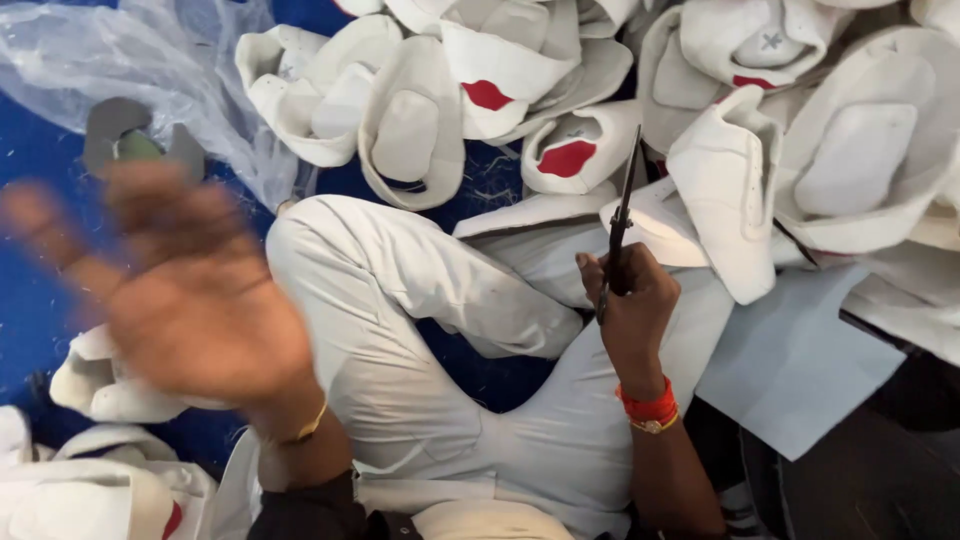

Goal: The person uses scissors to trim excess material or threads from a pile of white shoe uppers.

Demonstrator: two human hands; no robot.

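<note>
Two bare hands show above a lap in white trousers (400, 300). The right hand (632, 295) is closed around slim black scissors (622, 215), blades pointing up toward a heap of white fabric shoe uppers with red patches (560, 150). The left hand (190, 285), blurred, is spread open and empty near clear plastic sheeting (130, 60) on a blue floor covering (30, 300).

A crumpled clear plastic bag (150, 60) lies at the upper left on the blue floor.
</note>
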